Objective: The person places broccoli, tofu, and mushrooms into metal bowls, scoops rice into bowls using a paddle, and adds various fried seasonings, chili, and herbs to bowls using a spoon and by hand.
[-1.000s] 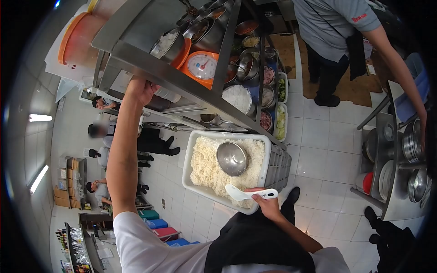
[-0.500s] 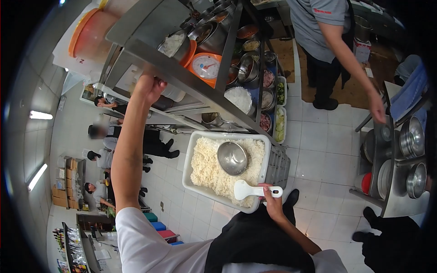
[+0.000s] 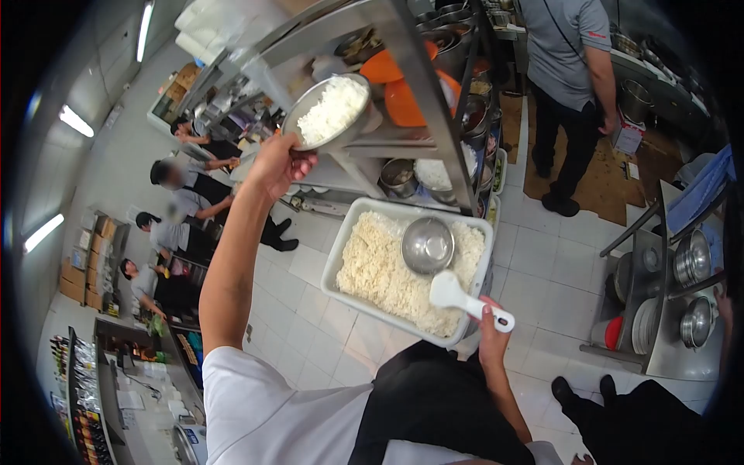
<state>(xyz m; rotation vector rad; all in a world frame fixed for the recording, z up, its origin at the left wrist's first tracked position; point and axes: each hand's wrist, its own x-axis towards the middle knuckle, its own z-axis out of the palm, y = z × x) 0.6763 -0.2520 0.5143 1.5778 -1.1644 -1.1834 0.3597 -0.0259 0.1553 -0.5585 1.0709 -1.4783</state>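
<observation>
My left hand (image 3: pixel 280 169) grips the rim of a metal bowl (image 3: pixel 291 118) and holds it tilted beside the steel shelf. White rice (image 3: pixel 335 110) lies heaped in that bowl. Lower down, my right hand (image 3: pixel 490 337) is closed around the handle of a white rice paddle (image 3: pixel 457 296), its blade over the rice tub. This white tub (image 3: pixel 332 260) contains a broad bed of cooked rice (image 3: pixel 372 263). An upturned or empty-looking metal bowl (image 3: pixel 428 245) rests on the rice near the paddle; which way up it sits I cannot tell.
An orange kitchen scale (image 3: pixel 411 101) stands on the steel shelf (image 3: pixel 434 85) among several pans. A co-worker (image 3: pixel 570 85) stands at the upper right. Stacked metal bowls (image 3: pixel 692 260) sit on a rack at the right. Several people work along the left.
My left hand has gone from the shelf edge to the rice bowl, which is now off the scale. The paddle stays in my right hand. The co-worker's outstretched arm has dropped.
</observation>
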